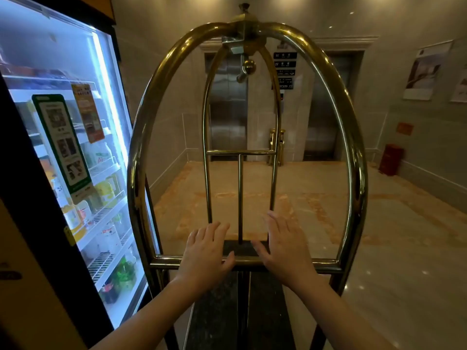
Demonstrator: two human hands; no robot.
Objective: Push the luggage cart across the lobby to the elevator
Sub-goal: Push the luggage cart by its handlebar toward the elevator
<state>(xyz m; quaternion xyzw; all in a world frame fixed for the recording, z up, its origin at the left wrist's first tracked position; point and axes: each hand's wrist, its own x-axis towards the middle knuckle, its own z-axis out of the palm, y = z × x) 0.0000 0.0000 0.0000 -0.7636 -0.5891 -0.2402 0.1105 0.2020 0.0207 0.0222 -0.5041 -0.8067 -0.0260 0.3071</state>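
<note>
A brass luggage cart (pixel 353 152) with arched tubes stands right in front of me, its dark deck (pixel 217 311) bare of bags. My left hand (pixel 206 253) and my right hand (pixel 284 246) lie flat over the near horizontal handle bar (pixel 326 261), fingers stretched forward and spread, palms over the bar rather than wrapped round it. Two steel elevator doors, one on the left (pixel 228 107) and one on the right (pixel 322 114), are shut in the far wall, seen through the cart's arch.
A lit glass-door drinks fridge (pixel 75 147) stands close against the cart's left side. A red box (pixel 390 159) sits by the right wall, and a brass stand (pixel 276 145) between the elevators. Polished marble floor (pixel 379 223) stretches ahead.
</note>
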